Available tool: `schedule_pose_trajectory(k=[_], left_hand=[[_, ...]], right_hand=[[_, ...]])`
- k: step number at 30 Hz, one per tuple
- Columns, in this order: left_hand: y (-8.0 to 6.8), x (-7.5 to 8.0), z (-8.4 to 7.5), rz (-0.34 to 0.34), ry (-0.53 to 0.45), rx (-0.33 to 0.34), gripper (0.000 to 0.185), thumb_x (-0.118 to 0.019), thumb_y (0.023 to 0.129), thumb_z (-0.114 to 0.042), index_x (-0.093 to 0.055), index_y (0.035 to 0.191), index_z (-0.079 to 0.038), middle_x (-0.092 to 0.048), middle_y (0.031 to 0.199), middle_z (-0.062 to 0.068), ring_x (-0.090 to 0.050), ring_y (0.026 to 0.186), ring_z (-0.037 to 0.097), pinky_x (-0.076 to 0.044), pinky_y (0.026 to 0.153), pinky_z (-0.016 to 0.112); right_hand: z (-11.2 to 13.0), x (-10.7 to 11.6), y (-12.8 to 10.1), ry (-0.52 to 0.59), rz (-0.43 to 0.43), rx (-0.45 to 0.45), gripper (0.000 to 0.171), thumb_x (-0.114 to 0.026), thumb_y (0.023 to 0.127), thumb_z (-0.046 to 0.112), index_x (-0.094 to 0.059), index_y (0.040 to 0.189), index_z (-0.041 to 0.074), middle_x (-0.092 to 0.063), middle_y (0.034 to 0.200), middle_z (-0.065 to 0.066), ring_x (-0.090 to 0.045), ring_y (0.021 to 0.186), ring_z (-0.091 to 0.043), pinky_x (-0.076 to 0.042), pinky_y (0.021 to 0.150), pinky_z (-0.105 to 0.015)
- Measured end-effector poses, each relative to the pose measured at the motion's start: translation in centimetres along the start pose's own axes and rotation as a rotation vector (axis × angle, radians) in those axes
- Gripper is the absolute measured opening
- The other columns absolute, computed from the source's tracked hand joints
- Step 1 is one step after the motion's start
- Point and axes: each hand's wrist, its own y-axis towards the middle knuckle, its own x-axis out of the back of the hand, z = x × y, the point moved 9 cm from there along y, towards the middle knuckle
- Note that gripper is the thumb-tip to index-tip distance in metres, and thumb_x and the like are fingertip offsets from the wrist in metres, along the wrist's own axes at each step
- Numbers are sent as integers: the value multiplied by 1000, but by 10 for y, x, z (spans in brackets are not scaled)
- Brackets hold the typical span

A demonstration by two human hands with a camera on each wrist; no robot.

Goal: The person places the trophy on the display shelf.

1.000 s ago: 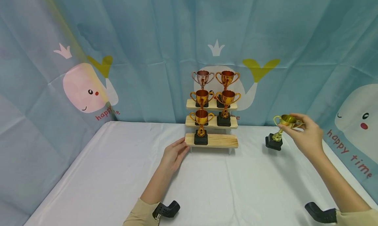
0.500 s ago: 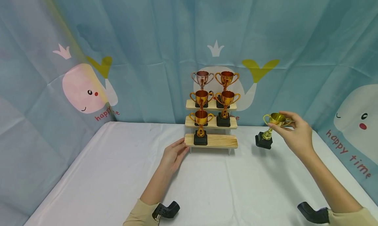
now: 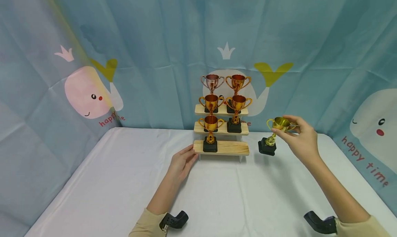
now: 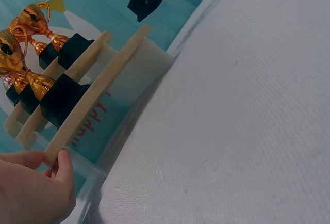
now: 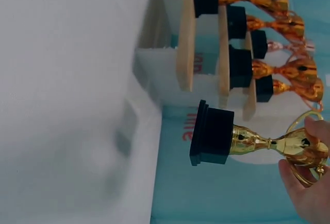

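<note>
A yellow-gold trophy cup [image 3: 280,124] with a black base is held by its cup in my right hand [image 3: 302,140], tilted, off the table and right of the display stand. My left hand [image 3: 183,163] pinches the left end of the stand's lowest wooden shelf [image 3: 233,148]; thumb and fingers show round that end in the left wrist view. On this shelf's left half stands an orange-gold trophy [image 3: 211,124]. Two more orange-gold trophies stand on the middle shelf. The top shelf bears a rose-coloured trophy [image 3: 212,82] at left and an orange-gold trophy [image 3: 238,82] at right.
The three-step stand sits on a white cloth-covered table [image 3: 130,175], near its back edge. Behind it hangs a blue curtain [image 3: 155,58] printed with whales, which also closes off both sides. The lowest shelf's right half is bare wood.
My right hand has carried the yellow-gold trophy leftward, closer to the stand. The left hand stays at the lowest shelf's end, and the trophies on the stand keep their places.
</note>
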Motion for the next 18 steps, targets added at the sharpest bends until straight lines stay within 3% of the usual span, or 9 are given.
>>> schedule_pose_trajectory(k=[3, 6, 11, 18], left_hand=[[-1, 1, 0, -7, 2, 6, 47, -52, 107, 7, -43, 153, 11, -41, 159, 28, -46, 145, 37, -49, 119, 33], [-1, 2, 1, -9, 2, 12, 47, -52, 107, 6, -43, 154, 11, -40, 159, 28, -46, 145, 36, -51, 118, 32], [1, 1, 1, -2, 2, 7, 48, -52, 107, 6, -43, 154, 12, -40, 159, 28, -46, 144, 35, -52, 116, 30], [1, 1, 2, -4, 8, 6, 47, -52, 108, 6, -43, 154, 11, -41, 159, 28, -46, 144, 35, -52, 117, 31]], right_hand=[[5, -5, 0, -4, 3, 9, 58, -83, 95, 19, -59, 143, -3, -63, 134, -24, -66, 107, -20, -49, 80, 5], [9, -9, 0, 9, 10, 16, 58, -83, 94, 17, -59, 143, -4, -62, 134, -26, -66, 113, -41, -48, 80, 6], [14, -16, -1, 47, 32, 5, 60, -84, 94, 16, -58, 144, -3, -61, 136, -27, -64, 120, -49, -46, 79, 7], [24, -26, -1, 61, 43, 31, 59, -84, 93, 15, -59, 143, -2, -63, 134, -26, -67, 117, -47, -49, 80, 5]])
